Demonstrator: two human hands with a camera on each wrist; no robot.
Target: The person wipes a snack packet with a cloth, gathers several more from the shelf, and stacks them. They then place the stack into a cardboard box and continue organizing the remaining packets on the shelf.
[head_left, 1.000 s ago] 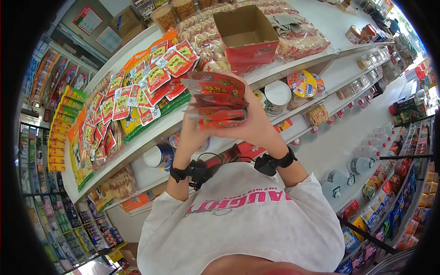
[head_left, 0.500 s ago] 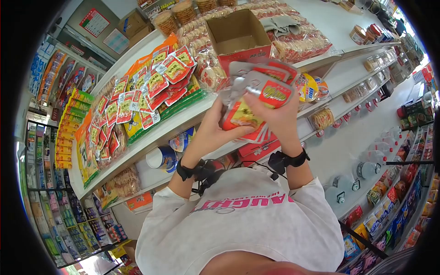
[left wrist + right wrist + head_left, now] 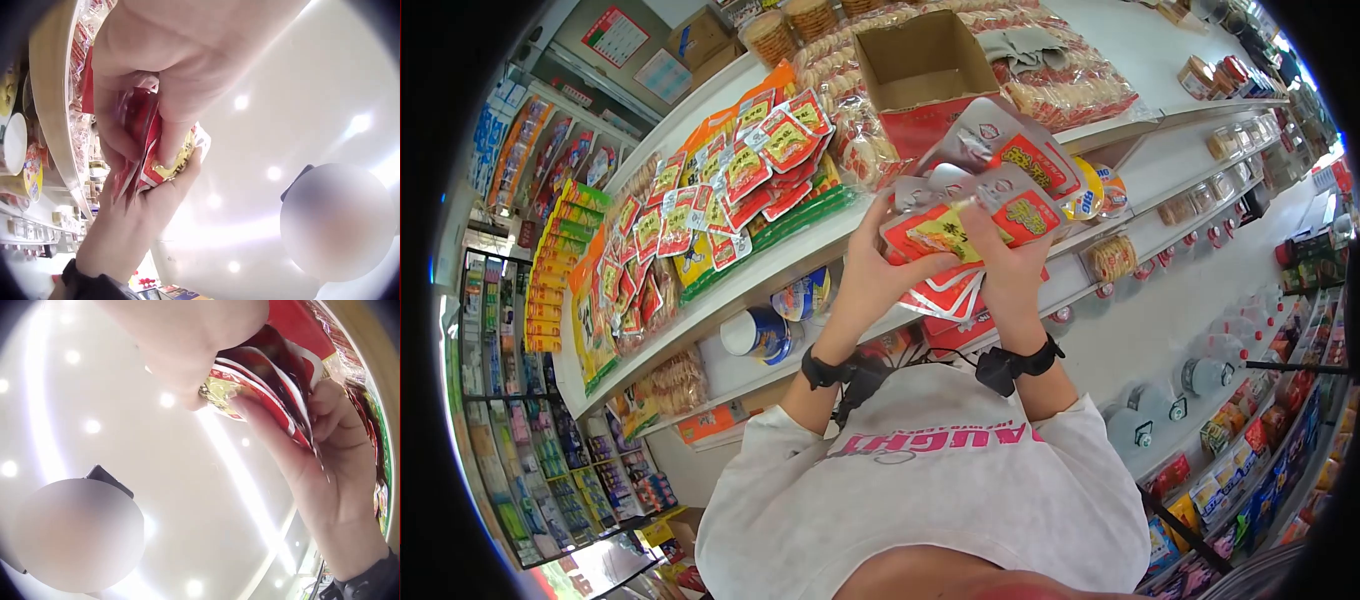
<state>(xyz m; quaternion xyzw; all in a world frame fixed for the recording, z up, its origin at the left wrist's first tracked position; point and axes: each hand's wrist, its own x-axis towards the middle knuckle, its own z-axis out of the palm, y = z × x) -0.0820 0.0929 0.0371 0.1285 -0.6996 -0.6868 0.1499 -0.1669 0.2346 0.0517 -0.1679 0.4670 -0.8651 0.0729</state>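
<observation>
Both hands hold a fanned stack of red and silver snack packets [image 3: 960, 215] in front of the shop shelves. My left hand [image 3: 870, 275] grips the stack's left side, thumb on the front packet. My right hand [image 3: 1005, 270] grips the right side from below. In the left wrist view my left hand [image 3: 175, 56] curls over the packets [image 3: 169, 156] and the right hand [image 3: 144, 219] supports them from beneath. The right wrist view has my right hand [image 3: 187, 337] on the packets [image 3: 269, 381], with the left hand [image 3: 337, 469] opposite.
An open cardboard box [image 3: 920, 60] stands on the top shelf just beyond the packets, among bagged biscuits [image 3: 1060, 80]. Hanging red packets [image 3: 740, 170] fill the shelf to the left. Instant noodle cups [image 3: 755, 335] sit on the lower shelf. Another rack [image 3: 1260, 430] lines the aisle's right.
The stack has turned from edge-on to face-up and fanned out. Both hands have lifted it slightly up and right, nearer the cardboard box.
</observation>
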